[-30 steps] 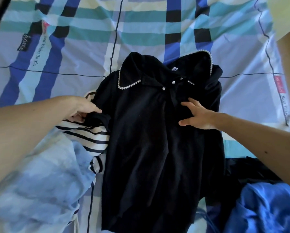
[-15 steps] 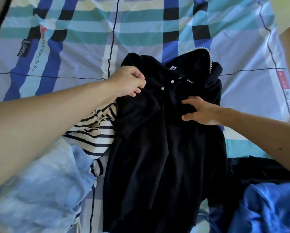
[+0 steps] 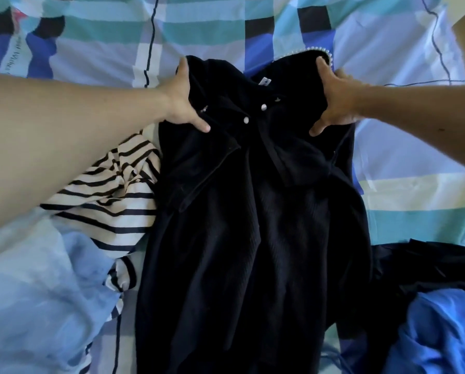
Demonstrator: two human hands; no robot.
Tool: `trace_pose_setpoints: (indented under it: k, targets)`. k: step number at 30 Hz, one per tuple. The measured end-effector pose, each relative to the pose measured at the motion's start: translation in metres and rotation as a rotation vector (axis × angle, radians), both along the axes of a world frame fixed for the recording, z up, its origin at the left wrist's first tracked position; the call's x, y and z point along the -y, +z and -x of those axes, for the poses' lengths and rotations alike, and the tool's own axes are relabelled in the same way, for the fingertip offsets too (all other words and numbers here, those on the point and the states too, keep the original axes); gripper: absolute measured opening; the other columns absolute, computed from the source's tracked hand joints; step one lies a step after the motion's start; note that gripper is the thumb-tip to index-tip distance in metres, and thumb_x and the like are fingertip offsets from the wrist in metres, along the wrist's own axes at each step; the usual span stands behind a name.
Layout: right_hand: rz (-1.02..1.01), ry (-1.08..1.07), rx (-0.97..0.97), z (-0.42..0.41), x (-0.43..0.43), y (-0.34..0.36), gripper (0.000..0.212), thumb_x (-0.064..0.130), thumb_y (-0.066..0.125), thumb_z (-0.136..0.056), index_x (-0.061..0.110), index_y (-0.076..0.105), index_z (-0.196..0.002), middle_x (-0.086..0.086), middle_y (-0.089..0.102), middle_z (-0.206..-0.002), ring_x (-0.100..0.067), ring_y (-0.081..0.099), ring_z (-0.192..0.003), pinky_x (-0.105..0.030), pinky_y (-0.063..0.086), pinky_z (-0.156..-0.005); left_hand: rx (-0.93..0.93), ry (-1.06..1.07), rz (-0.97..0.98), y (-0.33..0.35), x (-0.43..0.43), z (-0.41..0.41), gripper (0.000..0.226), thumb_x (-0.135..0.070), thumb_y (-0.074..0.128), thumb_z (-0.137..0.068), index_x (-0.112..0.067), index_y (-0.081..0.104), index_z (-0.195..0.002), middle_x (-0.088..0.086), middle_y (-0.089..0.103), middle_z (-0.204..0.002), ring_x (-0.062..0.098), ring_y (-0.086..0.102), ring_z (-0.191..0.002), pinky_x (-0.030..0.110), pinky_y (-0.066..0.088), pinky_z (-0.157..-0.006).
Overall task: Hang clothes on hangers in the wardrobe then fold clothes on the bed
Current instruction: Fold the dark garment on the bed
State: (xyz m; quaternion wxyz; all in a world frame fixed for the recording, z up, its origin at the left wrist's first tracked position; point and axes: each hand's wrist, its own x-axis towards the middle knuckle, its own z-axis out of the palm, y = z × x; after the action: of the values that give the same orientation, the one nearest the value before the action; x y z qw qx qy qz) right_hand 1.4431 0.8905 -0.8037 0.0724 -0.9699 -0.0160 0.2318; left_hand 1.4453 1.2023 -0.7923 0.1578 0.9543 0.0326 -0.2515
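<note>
Black knit under both hands. Left hand [image 3: 181, 101] grips the garment's left shoulder edge, thumb on top, fingers tucked behind the fabric. Right hand [image 3: 334, 99] does the same at the right shoulder, just below the pearl-trimmed collar [image 3: 321, 51]. Both look clamped on cloth, not flat-pressing.

The black dress [image 3: 253, 211] lies front-up on the bed [image 3: 388, 41], both sides folded in toward the middle, the left sleeve crossing the chest with its cuff toward centre. White buttons [image 3: 263, 107] run down the placket.

Handling, as a judgement: soft, limp, ribbed knit, light to medium weight, no stiffness; it will sag and slide if lifted by one point. Low slip on a cotton sheet. The pearl trim is the only fragile bit, so pinch beside it and not on it. Best hold is where the hands are, at the two shoulder corners, to carry the top over the lower part.

Orientation: long axis runs from the far side of the bed toward the person, collar end pointing away, hem toward the camera and cut off by the lower frame edge.

Around it: striped top [image 3: 112, 190] touching the left side, pale blue garment [image 3: 37, 292] lower left, bright blue garment [image 3: 442, 333] and a dark garment [image 3: 428, 265] lower right.
</note>
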Motion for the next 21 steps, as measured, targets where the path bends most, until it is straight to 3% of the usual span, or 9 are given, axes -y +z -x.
trace_pose_setpoints:
  k: [2,4,7,9,12,14,16,19,21]
  targets:
    - [-0.033,-0.024,0.001,0.002,-0.01,-0.001,0.128,0.027,0.093,-0.063,0.012,0.003,-0.154,-0.029,0.041,-0.143,-0.043,0.046,-0.125,-0.048,0.043,-0.1,-0.035,-0.081,-0.009,0.005,0.008,-0.006,0.122,-0.032,0.092,-0.066,-0.017,0.015,-0.159,0.011,0.032,-0.16,0.032,0.037,-0.144,0.04,0.034,-0.117]
    - [-0.011,-0.016,0.003,0.005,-0.019,-0.002,0.088,0.023,0.089,-0.065,0.006,0.038,-0.134,-0.027,0.054,-0.127,-0.041,0.056,-0.107,-0.043,0.049,-0.084,-0.008,-0.178,-0.032,0.01,0.013,-0.005,0.089,-0.031,0.09,-0.07,-0.018,0.046,-0.147,0.009,0.05,-0.147,0.032,0.049,-0.132,0.039,0.043,-0.108]
    - [-0.02,-0.065,0.094,0.018,-0.023,0.012,0.039,0.016,0.077,-0.073,0.006,0.064,-0.108,-0.023,0.06,-0.103,-0.043,0.061,-0.099,-0.04,0.051,-0.076,0.136,-0.247,-0.056,0.025,0.013,0.009,0.051,-0.023,0.083,-0.079,-0.019,0.063,-0.125,0.012,0.06,-0.128,0.036,0.055,-0.12,0.036,0.045,-0.093]
    - [-0.097,-0.099,0.183,0.032,-0.02,0.032,0.021,0.009,0.068,-0.075,0.007,0.066,-0.096,-0.018,0.056,-0.091,-0.043,0.061,-0.094,-0.04,0.051,-0.074,0.308,-0.255,-0.043,0.043,0.004,0.017,0.032,-0.016,0.076,-0.081,-0.019,0.066,-0.112,0.014,0.064,-0.118,0.037,0.056,-0.114,0.038,0.045,-0.09]
    - [-0.212,-0.119,0.38,0.069,-0.015,0.066,0.014,0.006,0.061,-0.077,0.015,0.058,-0.087,-0.016,0.048,-0.098,-0.037,0.054,-0.085,-0.037,0.042,-0.069,0.541,-0.258,0.045,0.078,-0.013,0.04,0.025,-0.014,0.068,-0.079,-0.021,0.064,-0.103,0.012,0.066,-0.106,0.036,0.06,-0.1,0.042,0.048,-0.083]
    - [-0.333,-0.139,0.483,0.109,-0.015,0.088,0.022,0.004,0.058,-0.076,0.022,0.049,-0.083,-0.009,0.042,-0.096,-0.031,0.047,-0.078,-0.034,0.033,-0.063,0.651,-0.311,0.118,0.101,-0.023,0.067,0.023,-0.015,0.065,-0.077,-0.02,0.062,-0.099,0.01,0.062,-0.099,0.033,0.059,-0.09,0.04,0.046,-0.074]
    - [-0.431,-0.164,0.537,0.156,-0.013,0.107,0.027,-0.001,0.059,-0.071,0.018,0.049,-0.087,-0.007,0.044,-0.096,-0.031,0.048,-0.081,-0.034,0.032,-0.062,0.714,-0.414,0.15,0.119,-0.03,0.107,0.023,-0.01,0.063,-0.075,-0.016,0.062,-0.097,0.011,0.059,-0.098,0.032,0.054,-0.084,0.04,0.043,-0.07]
    - [-0.445,-0.097,0.399,0.24,-0.016,0.114,0.043,-0.005,0.066,-0.062,0.014,0.049,-0.098,-0.005,0.043,-0.099,-0.034,0.05,-0.089,-0.037,0.039,-0.066,0.752,-0.712,0.139,0.127,-0.043,0.181,0.023,-0.006,0.065,-0.07,-0.012,0.067,-0.093,0.015,0.059,-0.104,0.033,0.053,-0.087,0.042,0.041,-0.074]
    - [-0.304,0.092,0.179,0.294,-0.015,0.106,0.049,0.012,0.077,-0.057,0.017,0.048,-0.097,-0.001,0.044,-0.101,-0.033,0.051,-0.094,-0.04,0.043,-0.073,0.608,-1.001,0.159,0.112,-0.056,0.231,0.021,-0.014,0.07,-0.072,-0.015,0.069,-0.093,0.013,0.057,-0.113,0.034,0.057,-0.094,0.044,0.042,-0.08]
